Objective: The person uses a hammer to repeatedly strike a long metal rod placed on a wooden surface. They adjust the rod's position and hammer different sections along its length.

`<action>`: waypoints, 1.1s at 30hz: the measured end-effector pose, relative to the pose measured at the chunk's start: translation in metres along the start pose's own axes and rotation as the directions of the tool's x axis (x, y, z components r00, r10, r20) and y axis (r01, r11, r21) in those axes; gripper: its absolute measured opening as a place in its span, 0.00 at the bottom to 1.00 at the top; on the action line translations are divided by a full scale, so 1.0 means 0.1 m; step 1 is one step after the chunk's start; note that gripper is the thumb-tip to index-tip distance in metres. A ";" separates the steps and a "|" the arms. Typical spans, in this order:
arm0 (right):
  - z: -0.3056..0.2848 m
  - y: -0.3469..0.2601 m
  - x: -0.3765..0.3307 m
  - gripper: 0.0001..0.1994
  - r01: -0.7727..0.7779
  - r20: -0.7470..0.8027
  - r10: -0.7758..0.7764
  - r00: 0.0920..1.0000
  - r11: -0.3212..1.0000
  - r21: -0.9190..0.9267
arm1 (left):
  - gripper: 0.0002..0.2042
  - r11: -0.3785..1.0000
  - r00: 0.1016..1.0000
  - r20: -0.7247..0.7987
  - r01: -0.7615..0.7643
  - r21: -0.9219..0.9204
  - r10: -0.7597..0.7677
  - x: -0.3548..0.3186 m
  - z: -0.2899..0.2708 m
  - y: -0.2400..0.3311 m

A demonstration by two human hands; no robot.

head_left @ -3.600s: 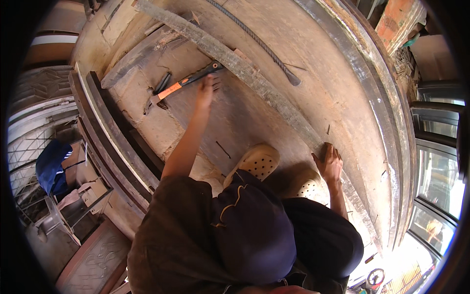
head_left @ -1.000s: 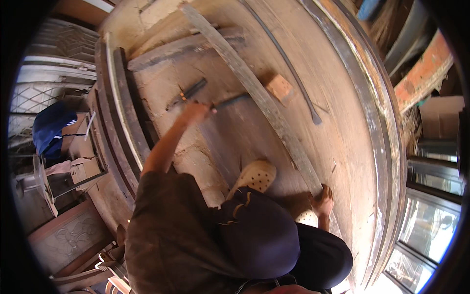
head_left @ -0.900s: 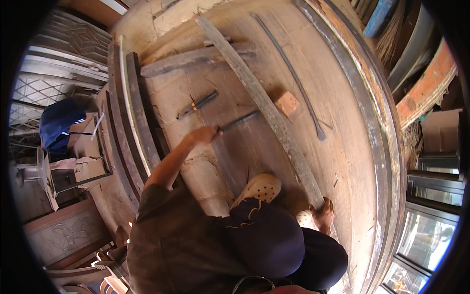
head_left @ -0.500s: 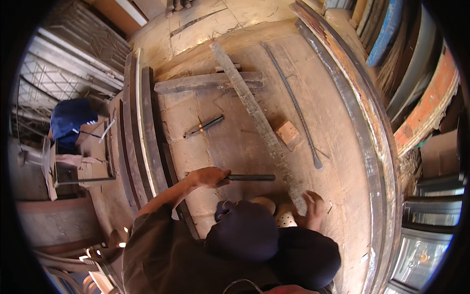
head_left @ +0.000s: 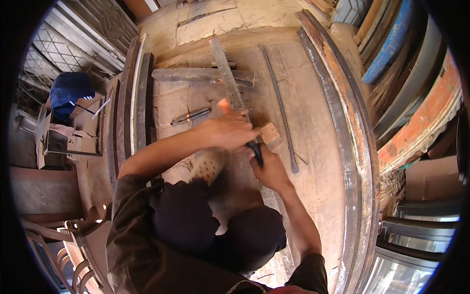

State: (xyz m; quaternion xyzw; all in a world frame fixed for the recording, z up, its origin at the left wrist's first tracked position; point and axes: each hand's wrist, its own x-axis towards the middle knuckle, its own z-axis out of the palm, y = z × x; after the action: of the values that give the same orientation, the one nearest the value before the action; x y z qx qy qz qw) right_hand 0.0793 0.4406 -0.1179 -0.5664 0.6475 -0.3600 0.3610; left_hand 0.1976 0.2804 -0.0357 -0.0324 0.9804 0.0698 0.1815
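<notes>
left hand (head_left: 230, 131) grips hammer (head_left: 240, 128); right hand (head_left: 269, 169) steadies metal strip (head_left: 226, 68).

The floor (head_left: 318, 112) is dusty, pale concrete, and warm sunlight falls across it. On the left stand metal window grilles (head_left: 93, 34) with a diamond pattern, and a blue cloth (head_left: 68, 90) lies over a metal frame next to them. On the right, long curved metal bars (head_left: 352, 147) bend along the floor, and past them lean boards in blue (head_left: 391, 49) and orange (head_left: 421, 122), with glass panes (head_left: 416, 240) low in the corner.
</notes>
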 end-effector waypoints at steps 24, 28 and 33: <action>0.27 -0.09 3.02 0.19 -0.396 -0.066 0.439 0.896 0.857 0.328 | 0.13 0.918 0.798 -0.559 -0.018 -0.395 -0.225 1.43 1.94 -2.48; 0.44 -0.26 3.73 0.20 -0.301 -0.261 0.360 0.896 0.923 0.241 | 0.09 0.557 0.356 -0.686 -0.404 -0.725 -0.635 1.40 1.83 -2.32; 0.69 -0.33 4.24 0.20 -0.002 -0.625 -0.024 0.780 0.999 -0.040 | 0.15 0.658 0.484 -0.723 -0.335 -0.674 -0.493 1.42 1.93 -2.37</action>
State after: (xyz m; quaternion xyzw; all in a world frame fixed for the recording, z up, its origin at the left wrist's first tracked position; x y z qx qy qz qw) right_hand 0.1140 0.0119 -0.1475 -0.4257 0.7341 -0.5168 0.1129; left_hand 0.1544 0.0695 -0.2948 -0.1853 0.8041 0.4292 -0.3673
